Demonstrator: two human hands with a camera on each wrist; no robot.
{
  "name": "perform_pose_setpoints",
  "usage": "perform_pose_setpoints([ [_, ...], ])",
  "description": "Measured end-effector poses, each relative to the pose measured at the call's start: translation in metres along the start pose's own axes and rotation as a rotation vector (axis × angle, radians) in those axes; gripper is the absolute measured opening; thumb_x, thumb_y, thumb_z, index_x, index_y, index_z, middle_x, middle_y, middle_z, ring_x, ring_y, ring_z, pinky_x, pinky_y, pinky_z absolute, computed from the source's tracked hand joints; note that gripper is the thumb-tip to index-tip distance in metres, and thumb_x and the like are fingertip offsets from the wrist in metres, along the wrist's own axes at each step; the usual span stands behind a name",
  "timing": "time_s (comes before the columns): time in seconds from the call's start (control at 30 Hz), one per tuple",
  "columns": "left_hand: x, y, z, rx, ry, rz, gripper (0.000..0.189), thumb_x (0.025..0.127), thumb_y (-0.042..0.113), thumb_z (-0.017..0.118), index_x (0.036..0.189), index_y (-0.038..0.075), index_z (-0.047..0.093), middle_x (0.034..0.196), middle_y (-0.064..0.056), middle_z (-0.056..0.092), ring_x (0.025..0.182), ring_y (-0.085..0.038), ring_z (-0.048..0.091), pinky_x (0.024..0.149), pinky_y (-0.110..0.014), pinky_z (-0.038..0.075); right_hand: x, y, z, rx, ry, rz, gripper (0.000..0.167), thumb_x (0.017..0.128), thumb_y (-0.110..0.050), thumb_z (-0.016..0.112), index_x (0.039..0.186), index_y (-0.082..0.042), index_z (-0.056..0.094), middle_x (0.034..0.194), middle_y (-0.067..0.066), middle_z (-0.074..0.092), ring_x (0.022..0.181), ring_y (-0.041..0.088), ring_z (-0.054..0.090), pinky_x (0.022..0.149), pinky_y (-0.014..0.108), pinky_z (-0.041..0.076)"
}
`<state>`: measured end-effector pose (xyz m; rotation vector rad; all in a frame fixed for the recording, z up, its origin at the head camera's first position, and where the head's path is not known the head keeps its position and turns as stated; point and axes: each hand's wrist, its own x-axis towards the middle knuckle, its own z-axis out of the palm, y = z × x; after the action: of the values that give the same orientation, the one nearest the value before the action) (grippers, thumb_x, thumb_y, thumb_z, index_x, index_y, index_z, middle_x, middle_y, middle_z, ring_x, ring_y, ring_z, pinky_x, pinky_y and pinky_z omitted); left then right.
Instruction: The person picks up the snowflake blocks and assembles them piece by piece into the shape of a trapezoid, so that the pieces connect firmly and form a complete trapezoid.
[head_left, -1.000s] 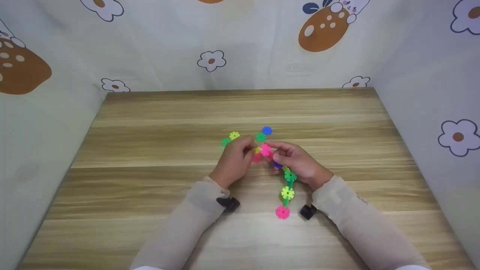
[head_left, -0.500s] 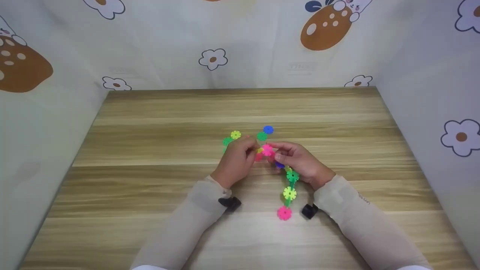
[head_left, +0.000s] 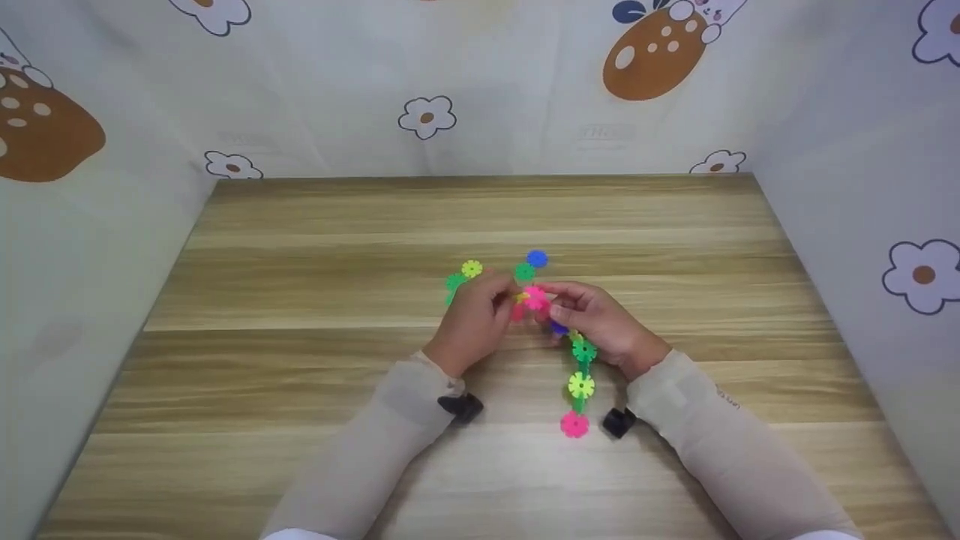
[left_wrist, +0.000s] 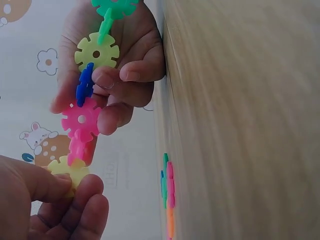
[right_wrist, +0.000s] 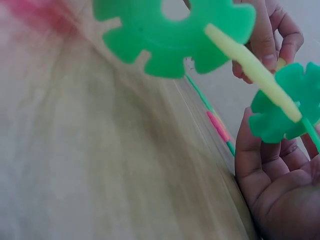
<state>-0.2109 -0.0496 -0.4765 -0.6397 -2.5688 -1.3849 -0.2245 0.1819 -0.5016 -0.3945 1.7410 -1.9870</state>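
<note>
A chain of notched, snowflake-shaped plastic discs [head_left: 581,385] runs between both hands and hangs down toward the near side, ending in a pink disc [head_left: 574,425]. My left hand [head_left: 471,321] pinches the yellow disc [left_wrist: 70,172] at the chain's other end between thumb and fingers. That yellow piece joins a pink disc [left_wrist: 77,147], followed by another pink disc [left_wrist: 82,117] and a blue disc [left_wrist: 84,87]. My right hand [head_left: 604,326] holds the chain around the pink and blue discs, with its fingers curled beside them. Green discs [right_wrist: 292,102] follow lower along the chain.
Beyond the hands, a blue disc [head_left: 537,259], a green disc [head_left: 524,271], a yellow disc [head_left: 472,268] and another green disc [head_left: 455,283] lie on the wooden table [head_left: 300,390]. My left hand partly hides more pieces. Patterned cloth [head_left: 510,90] encloses the back and sides.
Both hands keep their hold on the chain and barely move. The hanging end with the pink disc has swung slightly to the right.
</note>
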Motion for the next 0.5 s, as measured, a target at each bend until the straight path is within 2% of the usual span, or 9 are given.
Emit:
perform_pose_setpoints([
  [0.13,0.0012,-0.0023,-0.0028,-0.042,-0.052,-0.170,0.025,0.098,-0.004,0.057,0.121,0.003,0.065,0.113,-0.011,0.066,0.096,-0.022,0.063,0.087,-0.037,0.058,0.0012,-0.0002,0.0010,0.014,0.063,0.039,0.045,0.106,-0.010,0.063,0.151,-0.005,0.055,0.103,0.008,0.071,0.075,0.014,0.064,0.070,0.030,0.061],
  [0.23,0.0024,-0.0041,-0.0043,-0.014,-0.129,-0.285,0.033,0.100,-0.001,0.058,0.133,0.005,0.060,0.120,-0.013,0.062,0.100,-0.024,0.060,0.091,-0.039,0.056,0.0025,0.0004,-0.0008,0.060,0.122,0.082,0.047,0.107,-0.012,0.062,0.152,-0.006,0.052,0.102,0.008,0.069,0.072,0.014,0.061,0.069,0.029,0.061],
  [0.3,0.0024,-0.0055,-0.0041,0.045,-0.208,-0.315,0.034,0.101,0.001,0.058,0.135,0.004,0.060,0.122,-0.014,0.062,0.104,-0.027,0.059,0.096,-0.042,0.054,0.0028,0.0001,-0.0014,0.087,0.143,0.096,0.048,0.107,-0.013,0.062,0.153,-0.007,0.051,0.102,0.006,0.068,0.071,0.014,0.059,0.069,0.029,0.061],
  [0.43,0.0012,-0.0058,-0.0030,0.155,-0.378,-0.319,0.036,0.105,0.007,0.057,0.140,0.001,0.061,0.133,-0.016,0.062,0.125,-0.030,0.059,0.112,-0.044,0.048,0.0029,0.0002,-0.0023,0.134,0.149,0.097,0.048,0.106,-0.015,0.063,0.153,-0.007,0.051,0.100,0.003,0.066,0.068,0.013,0.059,0.069,0.028,0.061],
  [0.5,0.0004,-0.0048,-0.0027,0.174,-0.427,-0.323,0.037,0.106,0.008,0.056,0.141,-0.001,0.061,0.138,-0.018,0.062,0.131,-0.032,0.058,0.116,-0.045,0.046,0.0025,0.0000,-0.0022,0.155,0.151,0.093,0.047,0.106,-0.014,0.063,0.152,-0.008,0.052,0.098,0.002,0.066,0.067,0.013,0.059,0.068,0.028,0.061],
])
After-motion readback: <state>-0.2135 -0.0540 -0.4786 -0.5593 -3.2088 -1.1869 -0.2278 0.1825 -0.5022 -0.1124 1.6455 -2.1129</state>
